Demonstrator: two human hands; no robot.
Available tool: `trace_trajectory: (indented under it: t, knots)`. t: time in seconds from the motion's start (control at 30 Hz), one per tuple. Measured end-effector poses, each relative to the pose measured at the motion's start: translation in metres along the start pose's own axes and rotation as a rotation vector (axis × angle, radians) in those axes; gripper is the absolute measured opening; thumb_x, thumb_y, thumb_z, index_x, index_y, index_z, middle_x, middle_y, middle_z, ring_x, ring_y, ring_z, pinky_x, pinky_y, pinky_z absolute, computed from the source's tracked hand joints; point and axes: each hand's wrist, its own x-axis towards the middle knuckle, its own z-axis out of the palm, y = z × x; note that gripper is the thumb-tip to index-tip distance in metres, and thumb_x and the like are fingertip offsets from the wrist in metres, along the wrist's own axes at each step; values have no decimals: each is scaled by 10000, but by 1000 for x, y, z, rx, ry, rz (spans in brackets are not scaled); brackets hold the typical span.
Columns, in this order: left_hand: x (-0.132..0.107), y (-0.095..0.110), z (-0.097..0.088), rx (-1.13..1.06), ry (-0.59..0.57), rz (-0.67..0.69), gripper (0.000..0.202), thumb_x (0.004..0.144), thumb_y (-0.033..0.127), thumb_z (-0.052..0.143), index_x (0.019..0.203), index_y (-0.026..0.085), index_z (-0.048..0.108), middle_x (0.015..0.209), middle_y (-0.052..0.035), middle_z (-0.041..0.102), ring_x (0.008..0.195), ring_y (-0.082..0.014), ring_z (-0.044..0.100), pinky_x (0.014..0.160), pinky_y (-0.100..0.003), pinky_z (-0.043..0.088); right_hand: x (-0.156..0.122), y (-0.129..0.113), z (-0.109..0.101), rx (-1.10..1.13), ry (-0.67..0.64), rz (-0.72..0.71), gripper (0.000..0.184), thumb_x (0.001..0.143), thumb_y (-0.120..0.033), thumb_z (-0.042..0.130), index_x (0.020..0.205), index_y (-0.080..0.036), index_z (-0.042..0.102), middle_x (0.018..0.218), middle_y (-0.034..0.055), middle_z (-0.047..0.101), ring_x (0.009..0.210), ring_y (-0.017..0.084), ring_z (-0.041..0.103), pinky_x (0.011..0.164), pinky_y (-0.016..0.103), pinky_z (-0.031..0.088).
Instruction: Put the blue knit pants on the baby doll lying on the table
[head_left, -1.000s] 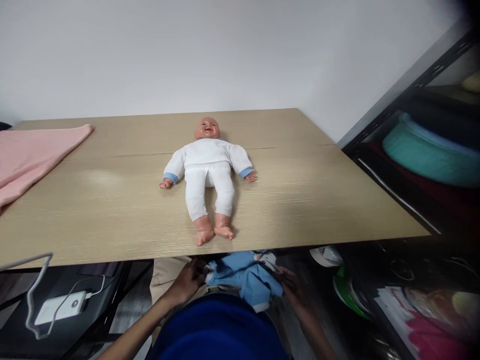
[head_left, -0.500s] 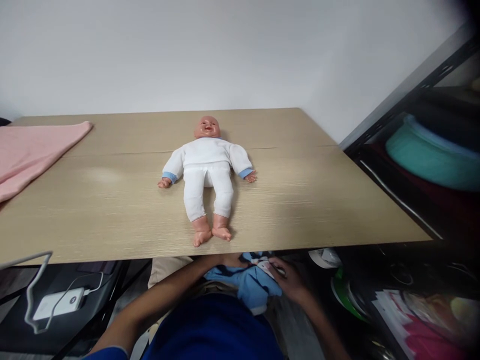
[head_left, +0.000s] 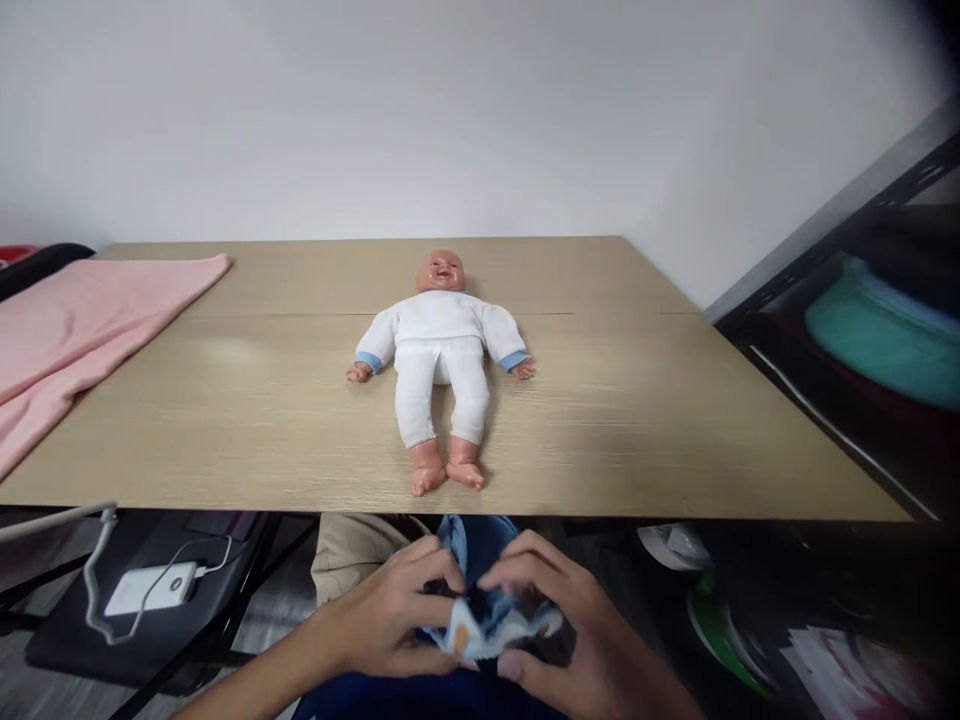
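Note:
Low in the view, below the table's front edge, my left hand (head_left: 409, 610) and my right hand (head_left: 555, 620) both grip a small blue cloth garment (head_left: 487, 625) with white and orange patches. It is bunched between my fingers, and its exact kind cannot be made out. Fingers of both hands curl round its gathered edge, while more blue fabric hangs beyond them. On the table (head_left: 637, 420) a baby doll (head_left: 442, 370) lies on its back, feet toward me, in a white top with blue cuffs and white trousers. Neither hand touches the doll.
A pink cloth (head_left: 97, 320) lies on the table's left side. Below left, a white power bank (head_left: 154, 588) with a cable rests on a black chair seat (head_left: 67, 640). At right stands a dark shelf holding a teal item (head_left: 885, 330); papers (head_left: 832, 660) lie lower down.
Both hands have come up and nearer to me with the blue garment, which is now bunched between them. The view has shifted slightly; the doll lies as before.

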Motion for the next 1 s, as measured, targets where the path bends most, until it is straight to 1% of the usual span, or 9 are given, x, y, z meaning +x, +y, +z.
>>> trace_trajectory:
  t: [0.1,0.2,0.33,0.43,0.57,0.67,0.77,0.87,1.0]
  knots:
    - [7,16,-22,-52,132,-21,264,1062,475,760,1059,215,714,1148,-106,663,1082,-254,611,974,-386,536,12,4,5,-6,-99,-46,326,871,-393,903,1095,-234,728,1055,33,720,865,196,661,743,282,502]
    - [13,20,-45,-189,76,-65,360,1045,538,771,1147,199,707,1082,-101,705,1036,-252,657,960,-370,564,19,4,5,-14,-126,-244,336,1040,-471,670,814,-224,645,846,26,661,806,203,606,781,326,499]
    - [22,16,-77,-257,-150,-239,528,927,631,875,1189,192,743,885,-39,714,761,-194,634,696,-278,506,26,-11,-16,134,-35,-218,470,1074,-676,580,1024,-239,745,1070,109,714,1020,293,672,932,417,583]
    - [31,16,-93,-309,-253,-225,380,979,569,841,1072,203,797,922,-76,756,843,-227,686,790,-307,540,41,-25,-32,190,-120,-63,456,1110,-664,559,1141,-261,769,1083,104,743,1052,297,704,953,413,617]
    - [38,18,-96,-507,-93,-322,347,1042,527,777,1108,188,816,1056,-94,805,992,-248,725,945,-337,563,70,-34,-41,218,-381,-106,629,1050,-798,579,1109,-202,775,1110,101,738,1054,281,688,1046,426,611]
    - [38,16,-96,-594,11,-467,467,1047,618,733,1165,174,814,1083,-76,806,1001,-242,720,959,-344,576,84,-36,-45,219,-406,-124,786,1031,-889,509,1208,-171,778,1163,130,749,1204,328,689,1232,509,501]
    - [37,11,-105,-711,-142,-488,601,917,717,834,1139,158,825,962,-51,796,846,-225,701,811,-321,605,91,-38,-48,300,-400,-75,810,1007,-891,564,1332,-179,768,1214,139,770,1216,329,718,1227,477,509]
    - [38,3,-117,-763,-410,-467,608,658,734,1009,845,185,826,747,-33,759,676,-220,664,656,-312,603,98,-43,-48,430,-452,-71,754,972,-852,669,1327,-198,789,1179,118,789,1131,310,757,1092,409,600]
    - [44,-8,-124,-790,-494,-349,557,785,790,896,766,239,818,808,-112,818,790,-285,766,799,-352,679,109,-51,-45,494,-641,-140,627,1008,-735,720,1213,-152,826,1076,99,802,1118,294,770,1060,367,609]
